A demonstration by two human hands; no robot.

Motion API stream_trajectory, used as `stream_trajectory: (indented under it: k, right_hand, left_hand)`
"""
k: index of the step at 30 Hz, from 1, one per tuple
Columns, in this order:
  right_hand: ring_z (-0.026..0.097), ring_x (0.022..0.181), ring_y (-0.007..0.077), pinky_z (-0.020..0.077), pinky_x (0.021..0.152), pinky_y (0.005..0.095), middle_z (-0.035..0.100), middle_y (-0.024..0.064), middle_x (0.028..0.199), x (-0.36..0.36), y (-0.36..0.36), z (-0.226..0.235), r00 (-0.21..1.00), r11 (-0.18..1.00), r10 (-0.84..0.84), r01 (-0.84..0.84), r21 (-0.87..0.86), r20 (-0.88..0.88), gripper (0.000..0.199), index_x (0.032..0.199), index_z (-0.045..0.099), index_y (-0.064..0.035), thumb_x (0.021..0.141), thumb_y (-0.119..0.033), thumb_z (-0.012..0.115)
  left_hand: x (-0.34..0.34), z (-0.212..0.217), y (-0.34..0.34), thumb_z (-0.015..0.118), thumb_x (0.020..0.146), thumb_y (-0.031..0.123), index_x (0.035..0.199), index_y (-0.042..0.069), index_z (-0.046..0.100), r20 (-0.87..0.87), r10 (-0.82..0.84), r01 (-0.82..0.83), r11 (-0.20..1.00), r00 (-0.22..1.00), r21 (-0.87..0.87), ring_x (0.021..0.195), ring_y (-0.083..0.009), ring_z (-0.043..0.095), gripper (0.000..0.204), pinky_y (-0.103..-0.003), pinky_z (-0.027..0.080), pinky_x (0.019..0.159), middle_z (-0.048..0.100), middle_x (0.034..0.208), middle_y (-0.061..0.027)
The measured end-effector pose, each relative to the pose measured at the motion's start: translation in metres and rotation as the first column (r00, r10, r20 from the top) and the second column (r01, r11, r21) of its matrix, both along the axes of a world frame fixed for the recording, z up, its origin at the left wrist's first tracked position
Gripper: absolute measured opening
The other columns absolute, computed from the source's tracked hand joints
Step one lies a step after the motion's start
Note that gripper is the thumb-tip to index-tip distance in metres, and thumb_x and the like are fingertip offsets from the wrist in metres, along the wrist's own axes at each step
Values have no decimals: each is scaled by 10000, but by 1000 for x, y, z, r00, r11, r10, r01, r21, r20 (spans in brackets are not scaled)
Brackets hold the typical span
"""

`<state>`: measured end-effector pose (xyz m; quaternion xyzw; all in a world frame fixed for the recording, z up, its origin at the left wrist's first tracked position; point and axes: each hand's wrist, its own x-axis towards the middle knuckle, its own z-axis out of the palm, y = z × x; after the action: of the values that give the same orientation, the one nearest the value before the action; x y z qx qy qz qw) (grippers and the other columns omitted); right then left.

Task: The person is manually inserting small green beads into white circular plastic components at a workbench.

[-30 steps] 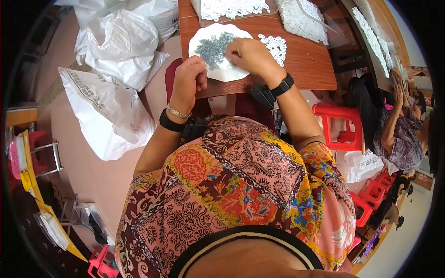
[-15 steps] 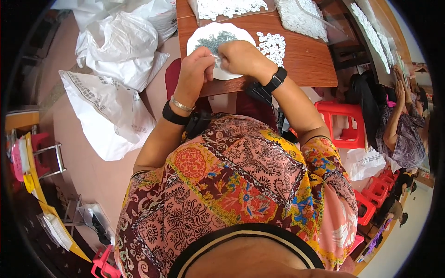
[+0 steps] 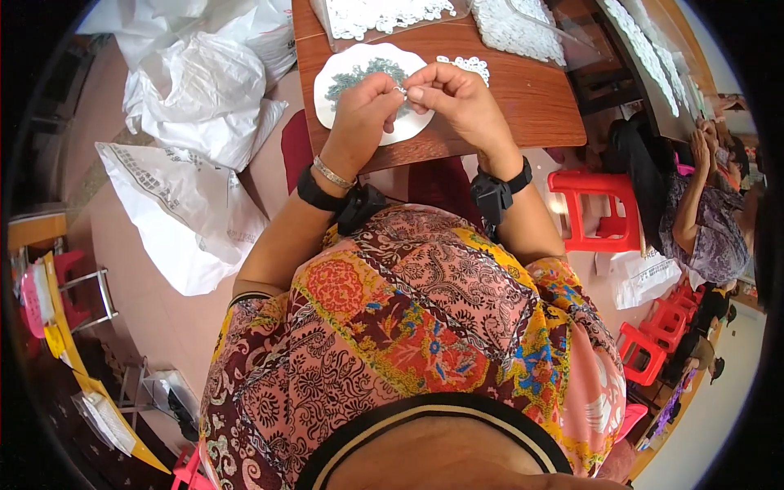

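Observation:
Above a white scalloped plate [image 3: 415, 127], my two hands meet at their fingertips. My left hand [image 3: 363, 110] is closed in a pinch on a tiny white piece [image 3: 403, 92], whose exact kind is too small to tell. The thumb and index finger of my right hand [image 3: 469, 106] pinch at the same piece from the right. A heap of small grey-green parts [image 3: 359, 75] lies in the plate, partly hidden by my left hand. Just beyond my right hand is a loose pile of small white ring-like pieces [image 3: 471, 67].
The brown wooden table [image 3: 539, 110] bears a clear bin of white pieces [image 3: 384, 16] and another full bin [image 3: 518, 34] at the back. White sacks [image 3: 196, 98] stand on the floor at left. A red stool [image 3: 600, 208] is at right; another person [image 3: 706, 212] sits beyond.
My right hand has drawn back from over the heap and turned, and its fingertips now meet the left hand's at the small white piece. The view has shifted slightly.

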<state>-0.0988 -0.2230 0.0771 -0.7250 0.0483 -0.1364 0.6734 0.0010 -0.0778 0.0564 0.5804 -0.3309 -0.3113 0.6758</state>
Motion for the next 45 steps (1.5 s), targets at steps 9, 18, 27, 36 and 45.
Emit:
stream_trajectory:
  k: [9, 18, 27, 36, 45]
  right_hand:
    - [551, 663, 80, 455, 637, 207, 620, 22, 761, -5, -2, 3, 992, 987, -110, 115, 109, -54, 141, 917, 632, 7, 898, -128, 594]
    - [506, 630, 44, 429, 587, 195, 595, -15, 715, -6, -6, -3, 1000, 999, -6, 7, 36, -3, 150, 884, 635, -2, 899, -147, 599]
    - [497, 640, 49, 424, 593, 203, 581, -18, 701, -9, -10, 1, 999, 999, 34, -35, -30, -28, 168, 863, 629, -9, 898, -171, 600]
    - [494, 639, 53, 417, 595, 208, 564, -23, 690, -11, -8, 0, 996, 995, 47, -54, -89, -76, 188, 831, 620, -6, 894, -182, 602]
    - [498, 648, 54, 422, 608, 211, 570, -23, 697, -11, -9, 0, 994, 992, 72, -80, -97, -86, 188, 827, 623, -13, 894, -187, 601]
  left_hand:
    - [-4, -4, -5, 532, 854, 196, 814, 8, 543, 313, 57, -59, 998, 948, -4, 544, -207, 513, 192, -324, 407, 527, 519, 604, -114]
    - [-8, 0, -3, 514, 851, 211, 802, 9, 518, 365, 27, -35, 999, 931, 18, 568, -304, 510, 207, -362, 399, 539, 506, 626, -163]
    - [-9, -2, -1, 506, 849, 200, 781, 7, 499, 397, 12, -37, 998, 918, 55, 576, -339, 505, 205, -377, 401, 537, 510, 642, -173]
    - [-11, 3, 2, 516, 842, 196, 770, 5, 489, 529, -8, -16, 999, 848, 41, 599, -360, 509, 206, -391, 400, 538, 504, 644, -184]
    - [-10, 3, 2, 504, 844, 210, 772, 0, 485, 504, -24, -22, 996, 863, 86, 608, -375, 509, 223, -403, 397, 544, 497, 642, -197]
